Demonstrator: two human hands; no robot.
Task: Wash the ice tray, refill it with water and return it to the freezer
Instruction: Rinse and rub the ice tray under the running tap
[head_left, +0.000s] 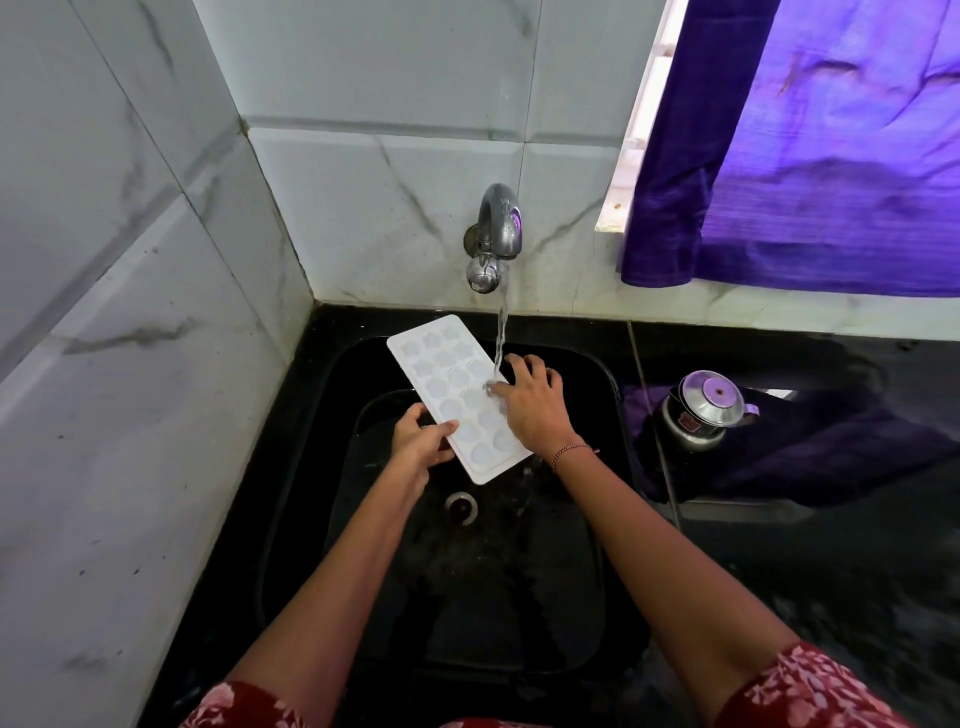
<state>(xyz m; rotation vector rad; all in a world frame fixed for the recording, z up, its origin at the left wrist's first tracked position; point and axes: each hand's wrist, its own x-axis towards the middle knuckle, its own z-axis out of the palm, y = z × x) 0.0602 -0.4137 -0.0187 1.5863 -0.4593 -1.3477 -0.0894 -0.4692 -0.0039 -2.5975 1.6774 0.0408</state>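
A white ice tray (447, 384) with several shaped cells is tilted over the black sink (597, 395), its far end toward the wall. My left hand (421, 441) grips the tray's near left edge, thumb on top. My right hand (530, 405) lies spread on the tray's right side, fingers on the cells. Water runs from the metal tap (496, 234) in a thin stream (501, 332) and lands on the tray just by my right fingers.
The sink drain (461, 506) sits below the tray. A steel kettle (701, 410) stands on the black counter (831, 545) to the right. A purple curtain (810, 145) hangs over the window. Marbled wall tiles (130, 312) close in the left and back.
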